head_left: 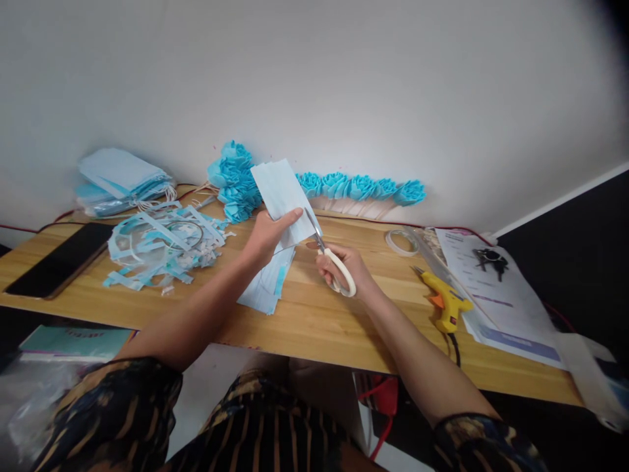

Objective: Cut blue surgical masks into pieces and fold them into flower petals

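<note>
At a wooden desk (319, 328) set against a pale wall, I hold a stack of light blue sheets (280, 190) pinched in my left hand (270, 236), thumb pressed on top, above the middle of the desktop. My right hand (344, 265) grips white-handled scissors (341, 272), fingers through the loops, the blades at the sheets' right edge near my left thumb. More blue pieces (265, 295) lie on the desk just below, toward the near edge. At far left, clear plastic wrapping (88, 204) lies around the lower part of a pile of pale blue masks (120, 174), ear loops trailing at its right side. Nearer, a heap of cut strips (162, 252) spreads beside a dark phone (59, 259). Ruffled blue flowers (361, 187) line the wall at the far side, with a bunch (236, 180) of them clustered left of the row. On the right, a yellow glue gun (445, 301) lies near printed papers (491, 295) that bear a set of keys (491, 257), with a clear roll (400, 242) farther back. Below the desk at near left sits a crumpled clear plastic bag (44, 406), its contents too blurred to tell, next to a green packet (73, 342).
</note>
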The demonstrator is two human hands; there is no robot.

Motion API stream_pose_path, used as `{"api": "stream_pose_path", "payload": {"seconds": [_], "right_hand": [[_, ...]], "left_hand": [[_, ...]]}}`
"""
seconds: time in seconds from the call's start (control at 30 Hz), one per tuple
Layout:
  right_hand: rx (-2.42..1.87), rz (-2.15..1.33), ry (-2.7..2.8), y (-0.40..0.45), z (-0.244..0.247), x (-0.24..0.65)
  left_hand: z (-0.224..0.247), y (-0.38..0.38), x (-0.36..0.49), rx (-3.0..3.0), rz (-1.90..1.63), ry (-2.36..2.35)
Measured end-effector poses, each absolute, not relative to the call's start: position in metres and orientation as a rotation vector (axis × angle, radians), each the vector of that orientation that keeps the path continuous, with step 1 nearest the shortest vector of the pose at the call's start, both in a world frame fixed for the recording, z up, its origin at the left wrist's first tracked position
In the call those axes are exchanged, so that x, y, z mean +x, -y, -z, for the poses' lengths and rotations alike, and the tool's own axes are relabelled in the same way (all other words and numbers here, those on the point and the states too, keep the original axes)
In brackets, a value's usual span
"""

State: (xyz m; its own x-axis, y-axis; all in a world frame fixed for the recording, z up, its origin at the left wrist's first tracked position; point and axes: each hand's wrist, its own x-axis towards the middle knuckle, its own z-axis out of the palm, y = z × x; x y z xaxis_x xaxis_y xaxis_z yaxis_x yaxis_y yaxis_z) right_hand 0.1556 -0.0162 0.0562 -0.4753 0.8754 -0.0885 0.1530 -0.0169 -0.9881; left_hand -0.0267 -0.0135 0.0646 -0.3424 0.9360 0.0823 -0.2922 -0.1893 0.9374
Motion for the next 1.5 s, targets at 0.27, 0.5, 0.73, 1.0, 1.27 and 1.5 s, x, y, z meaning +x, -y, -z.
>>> {"api": "stream_pose_path", "payload": {"seconds": [0.27, 0.5, 0.73, 1.0, 1.27, 1.5], "right_hand": [[-0.958, -1.518, 1.813, 0.014, -0.057, 0.158], [-0.933, -1.475, 1.864, 0.01, -0.053, 0.16], [-0.966, -1.455, 1.855, 0.013, -0.058, 0.159], [-0.976, -1.466, 1.845, 0.012, -0.056, 0.159], [-0.966, -1.474, 1.837, 0.013, -0.057, 0.159], [-0.94, -1.489, 1.861, 0.01, -0.051, 0.161]], "left_hand": [[-0.063, 0.013, -0.03, 0.902, -1.666, -1.125], [-0.064, 0.016, -0.028, 0.936, -1.632, -1.101], [-0.067, 0.019, -0.023, 0.973, -1.607, -1.167], [-0.071, 0.021, -0.024, 1.036, -1.608, -1.232], [-0.069, 0.02, -0.023, 1.066, -1.578, -1.251], [-0.068, 0.02, -0.022, 1.076, -1.599, -1.286]]}}
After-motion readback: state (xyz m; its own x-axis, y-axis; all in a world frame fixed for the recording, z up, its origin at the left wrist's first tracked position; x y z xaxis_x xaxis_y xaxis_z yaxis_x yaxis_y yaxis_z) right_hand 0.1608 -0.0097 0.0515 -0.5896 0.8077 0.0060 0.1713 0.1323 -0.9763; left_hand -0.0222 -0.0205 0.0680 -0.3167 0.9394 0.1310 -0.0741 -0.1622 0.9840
